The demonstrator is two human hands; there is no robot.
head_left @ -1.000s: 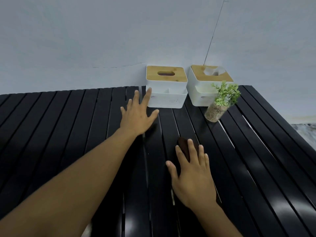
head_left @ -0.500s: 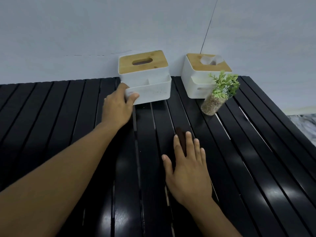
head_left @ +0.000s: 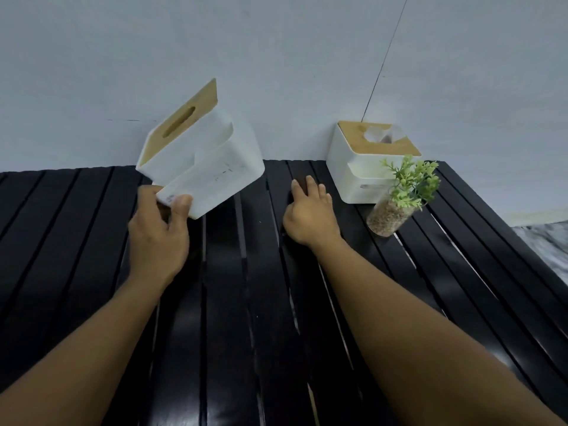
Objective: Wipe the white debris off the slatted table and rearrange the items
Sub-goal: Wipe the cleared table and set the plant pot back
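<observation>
Left hand (head_left: pixel 158 235): pinches near corner of tilted tissue box (head_left: pixel 209 167); hold it clear.
Right hand (head_left: pixel 309 215): flat on slatted table (head_left: pixel 230 302); sweep beneath.

Dim, soft pic; glare on table (head_left: pixel 190 321) (edges warp).

black slatted table (head_left: pixel 233 302), white boxes (head_left: pixel 212 167)

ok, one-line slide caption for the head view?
Left hand grips a white wooden-lidded box, tilted above the black slatted table; right hand rests flat on it.
</observation>
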